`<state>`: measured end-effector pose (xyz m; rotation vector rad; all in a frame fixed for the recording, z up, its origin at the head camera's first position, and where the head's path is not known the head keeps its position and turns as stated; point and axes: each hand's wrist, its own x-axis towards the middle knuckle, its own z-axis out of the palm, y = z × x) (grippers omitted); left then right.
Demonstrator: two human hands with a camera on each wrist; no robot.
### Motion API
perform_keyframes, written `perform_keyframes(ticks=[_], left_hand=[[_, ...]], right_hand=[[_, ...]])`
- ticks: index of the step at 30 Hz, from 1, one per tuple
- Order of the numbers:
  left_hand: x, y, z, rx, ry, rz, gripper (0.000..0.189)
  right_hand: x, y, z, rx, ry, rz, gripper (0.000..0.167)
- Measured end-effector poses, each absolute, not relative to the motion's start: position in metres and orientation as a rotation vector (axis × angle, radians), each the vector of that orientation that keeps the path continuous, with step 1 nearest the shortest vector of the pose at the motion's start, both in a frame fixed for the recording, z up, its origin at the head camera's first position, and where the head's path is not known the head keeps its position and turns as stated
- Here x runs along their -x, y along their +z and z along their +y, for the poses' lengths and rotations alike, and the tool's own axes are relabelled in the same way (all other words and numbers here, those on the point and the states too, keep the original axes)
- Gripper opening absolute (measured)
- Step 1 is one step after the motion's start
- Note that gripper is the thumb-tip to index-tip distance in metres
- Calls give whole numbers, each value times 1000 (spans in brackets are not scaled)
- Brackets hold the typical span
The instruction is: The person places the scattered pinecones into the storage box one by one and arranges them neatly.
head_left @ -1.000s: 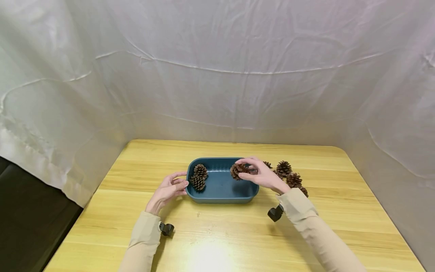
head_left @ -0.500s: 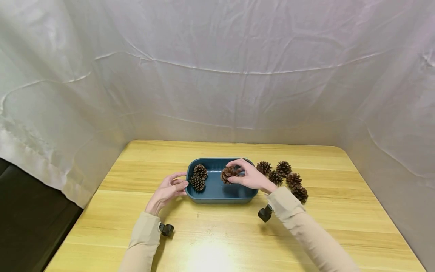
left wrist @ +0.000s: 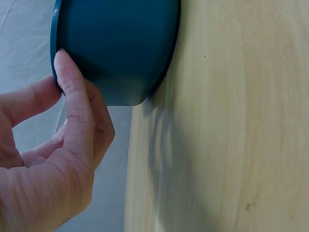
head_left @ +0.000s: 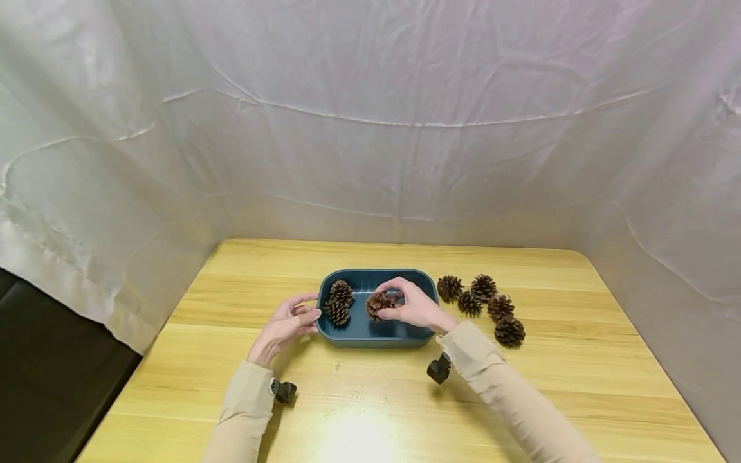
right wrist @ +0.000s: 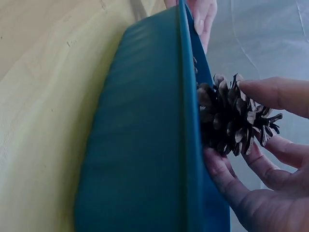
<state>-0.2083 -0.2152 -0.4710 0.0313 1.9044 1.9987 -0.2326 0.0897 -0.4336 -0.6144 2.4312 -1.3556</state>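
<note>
A dark blue oblong plastic tub (head_left: 376, 343) stands on the wooden table. My left hand (head_left: 287, 321) pinches its left rim between thumb and fingers, as the left wrist view also shows. Inside the tub, my right hand (head_left: 413, 305) holds a brown pine cone (head_left: 379, 305) between thumb and fingertips, low over the middle. In the right wrist view the held pine cone (right wrist: 236, 116) shows spread scales and is partly hidden by the tub wall (right wrist: 145, 125). Two more pine cones, one at the back (head_left: 341, 292) and one nearer (head_left: 336, 312), lie at the tub's left end.
Right of the tub, several loose pine cones (head_left: 470, 303) lie on the table (head_left: 370, 399) in a cluster. Pale curtains (head_left: 399, 161) hang behind and on both sides of the table. A dark surface (head_left: 52, 373) shows at the lower left.
My right hand has carried the pine cone leftward and down into the tub, uncovering the cluster on the right. The left hand has stayed at the rim.
</note>
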Motion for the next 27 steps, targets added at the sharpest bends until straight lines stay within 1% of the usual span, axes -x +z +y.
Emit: perform_keyframes(ticks=[16,27], left_hand=[[209,-471,-216,-29,1999,1904,58],[208,-471,-215,-30,1997,1910,57]], right_hand=[[231,-443,77,479,-1370,2314,37],[231,-448,71,462,-1300,2283,40]])
